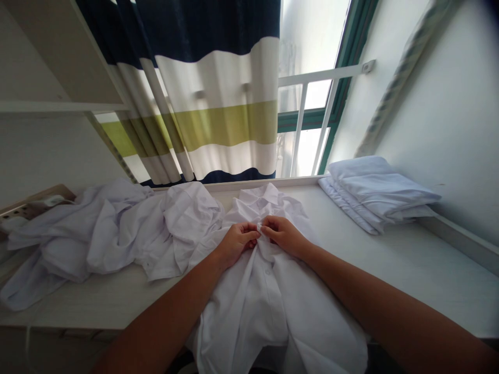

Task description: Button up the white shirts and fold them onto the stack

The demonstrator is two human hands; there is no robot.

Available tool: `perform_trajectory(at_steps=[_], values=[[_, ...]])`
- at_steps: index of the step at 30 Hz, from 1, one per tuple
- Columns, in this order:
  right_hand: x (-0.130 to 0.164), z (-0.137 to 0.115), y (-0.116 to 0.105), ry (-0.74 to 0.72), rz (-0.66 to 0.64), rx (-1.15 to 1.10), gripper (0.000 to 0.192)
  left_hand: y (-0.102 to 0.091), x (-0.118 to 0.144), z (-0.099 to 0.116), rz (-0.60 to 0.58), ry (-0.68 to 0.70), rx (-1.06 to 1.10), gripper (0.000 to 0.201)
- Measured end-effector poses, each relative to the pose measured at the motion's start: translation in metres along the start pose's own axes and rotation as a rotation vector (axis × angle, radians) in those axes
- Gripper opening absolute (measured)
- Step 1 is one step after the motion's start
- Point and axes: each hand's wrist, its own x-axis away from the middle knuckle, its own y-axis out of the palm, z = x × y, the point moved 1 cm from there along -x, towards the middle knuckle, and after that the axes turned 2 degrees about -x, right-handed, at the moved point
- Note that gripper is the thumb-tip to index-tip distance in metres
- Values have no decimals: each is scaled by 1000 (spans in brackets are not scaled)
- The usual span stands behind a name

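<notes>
A white button-up shirt (268,291) lies in front of me, its collar toward the window and its lower part draped over the table's near edge. My left hand (238,241) pinches the front placket from the left. From the right, my right hand (284,235) grips the same placket, its fingertips almost meeting the left ones. A little fabric is raised between them; any button there is too small to make out. Below the hands, a button shows on the placket.
Crumpled white garments (117,228) cover the left of the white table (413,275). Folded white clothes (378,189) are stacked at the back right. A power strip (23,210) sits far left. Behind the table hang a striped curtain (218,119) and a white window rail (319,75).
</notes>
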Motion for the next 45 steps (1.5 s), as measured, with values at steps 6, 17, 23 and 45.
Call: perform_trajectory(at_steps=[6, 17, 23, 45], values=[[0, -1, 0, 24, -17, -18, 19, -1, -1, -2, 11, 2, -10, 21], [-2, 0, -1, 31, -13, -54, 19, -1, -1, -3, -48, 24, 0, 21], [-3, 0, -2, 29, 3, -75, 23, 2, 1, 1, -64, 15, 65, 27], [-1, 1, -1, 20, -15, -72, 27, 0, 0, -2, -68, 35, 66, 25]])
